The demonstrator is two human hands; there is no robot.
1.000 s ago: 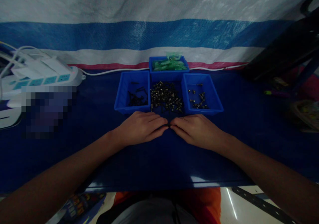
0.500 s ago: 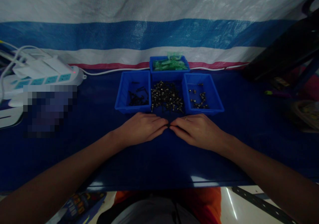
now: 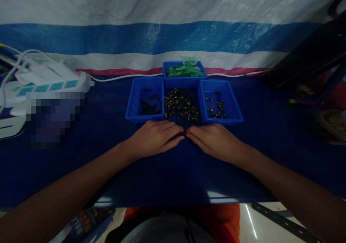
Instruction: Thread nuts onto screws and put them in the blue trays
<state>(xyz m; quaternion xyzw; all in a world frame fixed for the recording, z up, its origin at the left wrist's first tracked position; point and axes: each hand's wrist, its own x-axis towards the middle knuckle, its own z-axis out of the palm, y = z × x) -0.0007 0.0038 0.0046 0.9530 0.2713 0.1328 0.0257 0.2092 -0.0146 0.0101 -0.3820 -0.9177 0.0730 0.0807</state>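
A loose pile of small dark screws [image 3: 181, 107] glints dully between two blue trays. Just in front of that pile, the left hand [image 3: 154, 138] and right hand [image 3: 214, 140] lie flat, fingertips meeting; whether they pinch a screw is unclear.

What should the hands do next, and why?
Probably the right hand should reach forward and pick one screw from the loose pile of screws. Both it and the left hand lie flat on the table, seemingly holding nothing, fingertips meeting just short of the pile.
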